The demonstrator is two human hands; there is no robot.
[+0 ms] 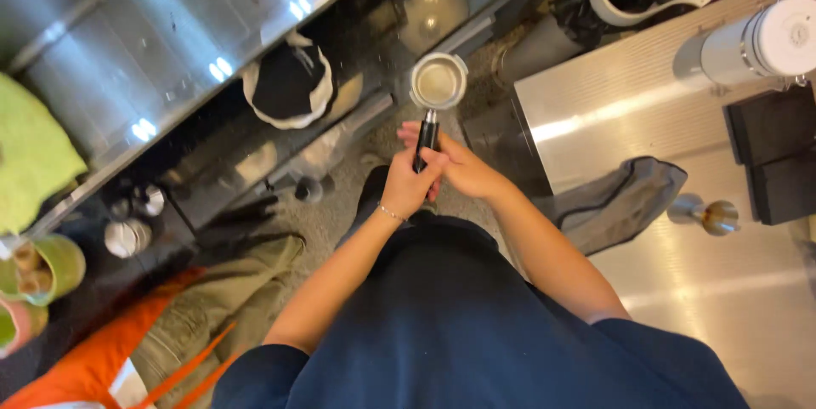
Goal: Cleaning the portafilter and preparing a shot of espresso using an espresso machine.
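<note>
Head view: I'm gripping the portafilter (435, 94) by its black handle with both hands; my left hand (408, 184) is wrapping the handle from below, clenched around it; my right hand (459, 169) is closing on it from the right side; the metal basket is sticking out past my fingers, over the floor; a steel counter (612, 103) is sitting to my right, with a grey cloth (625, 201) hanging off its edge, a tamper (710, 215) and a white canister (756, 43) on it; green cloth (30, 154) far left.
</note>
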